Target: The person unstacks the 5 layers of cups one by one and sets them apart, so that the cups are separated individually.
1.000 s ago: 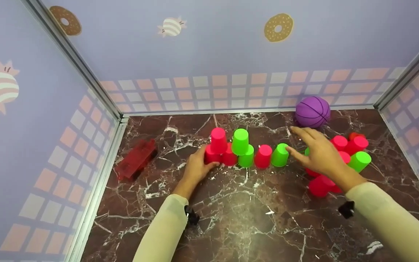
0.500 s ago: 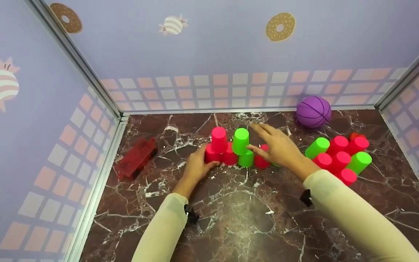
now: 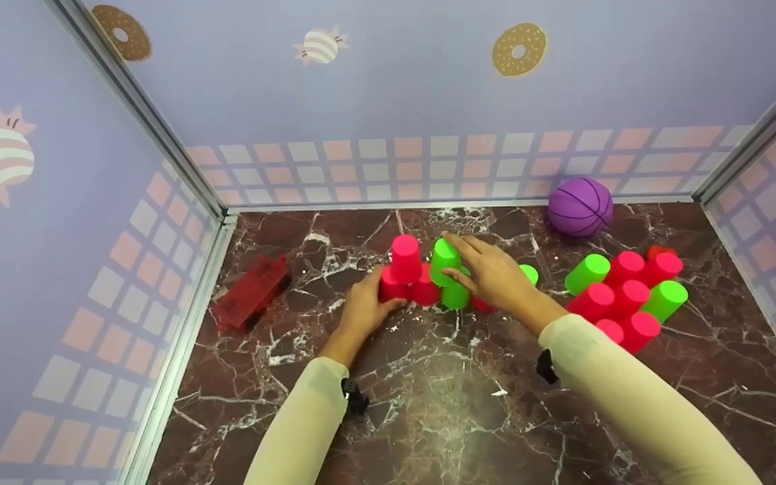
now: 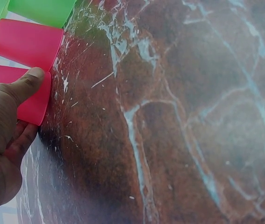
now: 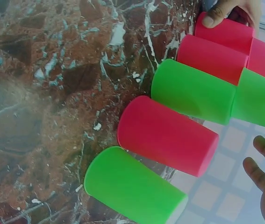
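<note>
Upside-down plastic cups stand in a row on the marbled surface. My left hand [image 3: 363, 304] grips the leftmost red cup [image 4: 35, 99] of the bottom row, thumb in front. A second red cup [image 5: 211, 54], a green cup [image 5: 193, 88], another red cup [image 5: 167, 134] and a green cup [image 5: 134, 184] continue the row. Above them sit an upper red cup [image 3: 405, 259] and an upper green cup [image 3: 443, 261]. My right hand [image 3: 496, 277] has thumb and fingers about the upper green cup; its other fingers are spread in the right wrist view. It partly hides the lower cups.
At the right stands a cluster of several red and green cups [image 3: 630, 296], with a small red object [image 3: 659, 252] behind. A purple ball [image 3: 580, 207] lies by the back wall. On the left is a red translucent block-like object [image 3: 252, 294]. Patterned walls [image 3: 388, 101] enclose the surface.
My right hand has swept left from the cup cluster to the upper green cup, which has shifted very slightly left. My left hand has stayed on the leftmost red cup.
</note>
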The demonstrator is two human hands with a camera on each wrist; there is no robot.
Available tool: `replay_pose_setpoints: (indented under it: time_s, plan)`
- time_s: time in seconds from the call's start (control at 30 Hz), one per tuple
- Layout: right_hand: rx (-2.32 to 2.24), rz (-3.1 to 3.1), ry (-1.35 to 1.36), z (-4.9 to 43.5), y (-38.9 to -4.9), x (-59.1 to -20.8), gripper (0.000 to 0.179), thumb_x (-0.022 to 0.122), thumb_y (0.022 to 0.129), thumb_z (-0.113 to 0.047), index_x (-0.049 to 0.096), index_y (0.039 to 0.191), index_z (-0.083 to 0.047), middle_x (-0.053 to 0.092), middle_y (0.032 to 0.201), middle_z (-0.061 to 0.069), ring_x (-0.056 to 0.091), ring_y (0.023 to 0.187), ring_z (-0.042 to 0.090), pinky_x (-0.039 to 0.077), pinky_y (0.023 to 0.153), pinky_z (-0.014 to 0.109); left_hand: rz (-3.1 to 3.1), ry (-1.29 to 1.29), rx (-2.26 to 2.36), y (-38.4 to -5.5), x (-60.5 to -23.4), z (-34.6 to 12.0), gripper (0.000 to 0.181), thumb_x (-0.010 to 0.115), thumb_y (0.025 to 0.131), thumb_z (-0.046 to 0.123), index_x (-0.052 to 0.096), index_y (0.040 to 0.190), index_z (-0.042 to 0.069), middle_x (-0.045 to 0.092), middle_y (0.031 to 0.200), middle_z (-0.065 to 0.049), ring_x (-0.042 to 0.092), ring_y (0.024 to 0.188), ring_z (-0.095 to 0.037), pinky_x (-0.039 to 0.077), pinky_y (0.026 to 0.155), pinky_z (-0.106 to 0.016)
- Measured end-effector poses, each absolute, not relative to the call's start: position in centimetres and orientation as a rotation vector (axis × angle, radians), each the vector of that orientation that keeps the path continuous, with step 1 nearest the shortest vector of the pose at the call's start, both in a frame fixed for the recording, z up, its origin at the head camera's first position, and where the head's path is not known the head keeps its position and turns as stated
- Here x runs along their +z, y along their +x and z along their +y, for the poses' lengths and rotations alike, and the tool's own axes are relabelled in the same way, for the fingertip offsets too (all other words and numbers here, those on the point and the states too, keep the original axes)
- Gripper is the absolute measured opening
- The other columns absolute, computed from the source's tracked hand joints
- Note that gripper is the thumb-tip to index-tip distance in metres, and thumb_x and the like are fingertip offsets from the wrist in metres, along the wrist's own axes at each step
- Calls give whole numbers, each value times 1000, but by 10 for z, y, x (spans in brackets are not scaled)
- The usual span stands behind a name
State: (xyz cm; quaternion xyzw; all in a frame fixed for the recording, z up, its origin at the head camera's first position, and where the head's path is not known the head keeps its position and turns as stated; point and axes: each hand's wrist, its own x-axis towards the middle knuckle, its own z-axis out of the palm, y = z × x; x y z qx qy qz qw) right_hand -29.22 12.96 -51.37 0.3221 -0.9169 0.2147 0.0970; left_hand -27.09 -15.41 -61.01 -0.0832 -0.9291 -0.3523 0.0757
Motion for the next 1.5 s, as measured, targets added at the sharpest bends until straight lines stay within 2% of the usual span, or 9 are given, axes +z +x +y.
replay_pose_setpoints:
  time_s: [0.13,0.3,0.43,0.63,0.87,1.13,1.2,1.4,1.5]
  plan:
    - [682,-2673,965,129,-292,-515,67,72,108,-39,50,163,-9,70,140,24,74,118,49,58,107,67,-2794,-244,-1053,-271,-610,-154,65,94,87,32,63,141,13,79,129,-19,77,120,-40,61,106,-56]
    - [700,-2630,986,129,-291,-511,65,77,106,-33,53,160,-6,71,141,21,72,127,42,47,120,68,-2793,-245,-1069,-270,-608,-153,65,94,87,31,64,142,13,80,129,-18,78,120,-39,61,106,-55]
    - [699,-2603,984,134,-288,-506,66,79,104,-30,54,160,-6,71,142,20,71,130,41,41,124,69,-2749,-276,-1091,-273,-616,-157,65,95,86,32,64,140,12,80,126,-19,78,117,-41,62,102,-58]
    - [699,-2561,962,151,-282,-498,69,80,103,-31,52,163,-12,70,146,20,68,135,42,35,128,71,-2627,-359,-1048,-287,-652,-165,70,94,81,50,63,135,18,82,116,-17,81,106,-39,64,92,-56]
    - [701,-2467,982,179,-276,-492,63,83,101,-28,59,158,-15,74,139,17,72,129,39,37,125,75,-2646,-362,-1053,-281,-637,-162,71,95,82,43,63,137,12,81,117,-22,80,107,-45,63,93,-61]
    - [717,-2459,923,217,-267,-491,63,85,99,-24,62,156,-13,74,137,19,73,125,41,36,124,75,-2640,-356,-1017,-293,-666,-168,78,87,80,62,62,139,17,82,117,-17,81,105,-39,64,92,-56]
    - [722,-2461,904,228,-264,-492,63,87,97,-21,63,155,-12,74,137,20,72,125,43,36,122,76,-2628,-372,-1031,-290,-660,-167,78,88,80,59,62,138,15,82,117,-19,80,104,-40,64,91,-57]
    - [703,-2474,841,260,-253,-499,65,89,93,-16,65,153,-11,75,133,21,72,123,46,41,119,75,-2655,-364,-1098,-274,-625,-161,73,95,82,37,63,139,5,80,121,-25,78,110,-47,62,97,-63]
    - [682,-2473,801,276,-246,-501,66,90,91,-15,66,152,-12,76,132,21,72,122,47,42,117,75,-2649,-345,-1063,-282,-641,-162,75,94,82,46,63,139,10,81,119,-21,79,109,-44,63,95,-60]
